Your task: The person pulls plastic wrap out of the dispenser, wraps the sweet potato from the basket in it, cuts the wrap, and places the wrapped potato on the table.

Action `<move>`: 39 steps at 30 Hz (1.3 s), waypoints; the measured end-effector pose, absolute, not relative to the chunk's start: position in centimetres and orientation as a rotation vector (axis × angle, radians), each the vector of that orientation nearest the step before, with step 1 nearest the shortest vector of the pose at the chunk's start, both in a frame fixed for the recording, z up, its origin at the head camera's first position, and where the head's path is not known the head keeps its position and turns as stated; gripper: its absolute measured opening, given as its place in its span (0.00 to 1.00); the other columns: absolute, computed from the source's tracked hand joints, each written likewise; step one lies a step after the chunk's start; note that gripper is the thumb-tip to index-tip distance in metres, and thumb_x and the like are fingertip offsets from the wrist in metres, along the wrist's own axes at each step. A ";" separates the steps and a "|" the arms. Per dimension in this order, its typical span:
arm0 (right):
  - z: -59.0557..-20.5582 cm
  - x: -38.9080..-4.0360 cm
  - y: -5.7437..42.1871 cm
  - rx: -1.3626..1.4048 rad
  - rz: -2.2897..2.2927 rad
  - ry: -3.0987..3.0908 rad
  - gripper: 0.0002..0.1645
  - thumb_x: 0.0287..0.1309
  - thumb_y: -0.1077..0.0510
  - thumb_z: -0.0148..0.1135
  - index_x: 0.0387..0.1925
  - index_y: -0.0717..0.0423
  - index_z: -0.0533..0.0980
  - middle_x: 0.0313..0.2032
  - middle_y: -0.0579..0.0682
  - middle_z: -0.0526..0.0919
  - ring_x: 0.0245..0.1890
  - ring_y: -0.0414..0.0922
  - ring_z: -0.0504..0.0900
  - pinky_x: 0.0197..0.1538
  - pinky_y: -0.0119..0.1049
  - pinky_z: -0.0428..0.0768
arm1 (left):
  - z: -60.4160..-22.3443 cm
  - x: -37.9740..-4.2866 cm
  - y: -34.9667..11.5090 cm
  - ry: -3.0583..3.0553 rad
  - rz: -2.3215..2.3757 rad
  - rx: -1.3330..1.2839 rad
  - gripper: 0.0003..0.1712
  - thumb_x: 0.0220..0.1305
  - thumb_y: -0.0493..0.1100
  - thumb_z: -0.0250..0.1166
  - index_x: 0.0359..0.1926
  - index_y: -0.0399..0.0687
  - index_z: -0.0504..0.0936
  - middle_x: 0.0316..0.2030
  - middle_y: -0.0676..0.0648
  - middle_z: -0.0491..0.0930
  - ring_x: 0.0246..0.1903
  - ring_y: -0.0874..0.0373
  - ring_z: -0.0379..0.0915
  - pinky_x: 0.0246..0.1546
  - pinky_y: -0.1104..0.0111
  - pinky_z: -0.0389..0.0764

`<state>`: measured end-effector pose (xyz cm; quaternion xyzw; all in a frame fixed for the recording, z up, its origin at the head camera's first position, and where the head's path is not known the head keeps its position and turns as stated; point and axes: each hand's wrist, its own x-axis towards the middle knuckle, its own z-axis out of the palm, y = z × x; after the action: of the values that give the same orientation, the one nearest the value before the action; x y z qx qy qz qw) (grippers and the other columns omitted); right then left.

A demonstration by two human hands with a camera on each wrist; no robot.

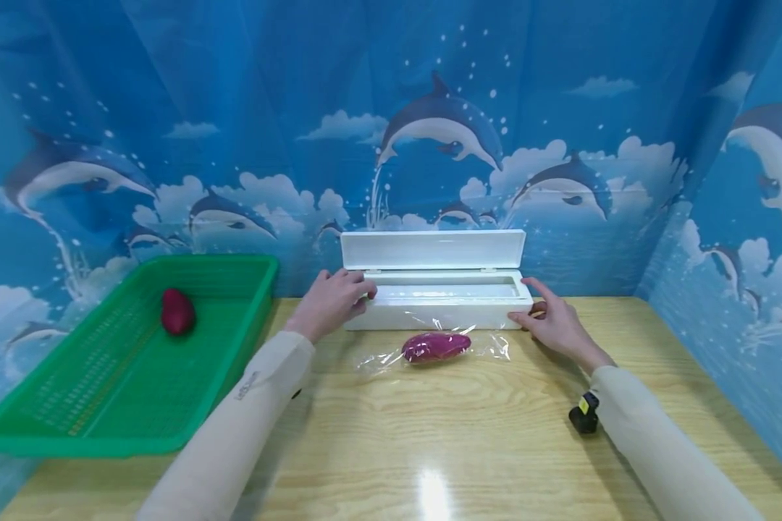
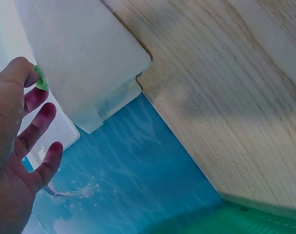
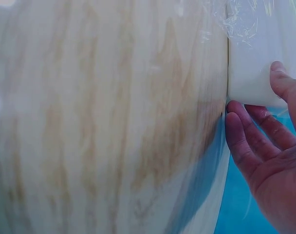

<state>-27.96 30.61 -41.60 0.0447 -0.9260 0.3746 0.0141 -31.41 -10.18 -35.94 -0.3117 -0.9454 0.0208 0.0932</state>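
A white cling film dispenser point(image 1: 435, 316) stands at the back of the table with its lid point(image 1: 433, 250) raised. At its left end is my left hand point(image 1: 336, 300); in the left wrist view the thumb and index finger pinch a small green slider point(image 2: 40, 78) on the edge, the other fingers spread. My right hand point(image 1: 554, 322) grips the right end, thumb on the front face and fingers around the end. In front of the dispenser lies a purple sweet potato point(image 1: 435, 347) on a strip of clear cling film point(image 1: 497, 346), which partly covers it.
A green plastic basket point(image 1: 195, 405) stands on the left, with one dark red sweet potato point(image 1: 177, 312) inside. Behind the table point(image 1: 430, 441) hangs a blue dolphin-print curtain point(image 1: 300, 87), which also runs along the right side.
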 end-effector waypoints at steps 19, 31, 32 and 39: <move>-41.7 -28.1 30.6 0.142 1.145 -2.874 0.48 0.68 0.48 0.66 0.80 0.51 0.51 0.49 0.69 0.85 0.44 0.57 0.89 0.36 0.36 0.84 | -35.7 -31.1 -11.9 -2.776 0.027 -0.919 0.10 0.70 0.47 0.68 0.51 0.62 0.83 0.48 0.51 0.84 0.46 0.51 0.76 0.49 0.55 0.78; -41.6 -28.0 30.4 0.129 1.121 -2.879 0.48 0.69 0.47 0.64 0.80 0.51 0.51 0.48 0.69 0.85 0.44 0.56 0.88 0.37 0.37 0.83 | -35.3 -31.0 -12.3 -2.841 0.058 -0.832 0.11 0.69 0.47 0.69 0.50 0.59 0.84 0.46 0.49 0.84 0.45 0.48 0.75 0.48 0.52 0.78; -41.6 -27.9 30.4 0.129 1.116 -2.879 0.48 0.69 0.47 0.64 0.80 0.52 0.51 0.48 0.69 0.84 0.44 0.57 0.88 0.37 0.37 0.83 | -35.3 -30.9 -12.2 -2.844 0.053 -0.827 0.10 0.69 0.47 0.68 0.50 0.58 0.84 0.46 0.48 0.84 0.45 0.48 0.75 0.49 0.51 0.78; -41.4 -27.7 30.1 0.120 1.086 -2.881 0.49 0.69 0.46 0.65 0.80 0.55 0.52 0.48 0.69 0.83 0.45 0.57 0.85 0.42 0.42 0.84 | -35.6 -30.1 -10.9 -2.821 -0.059 -0.805 0.17 0.71 0.54 0.65 0.55 0.55 0.83 0.51 0.46 0.82 0.51 0.47 0.75 0.56 0.45 0.78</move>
<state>-27.69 30.13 -41.40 0.0389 -0.9346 0.3522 0.0302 -30.07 -10.89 -35.62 -0.2729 -0.9562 -0.0199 0.1037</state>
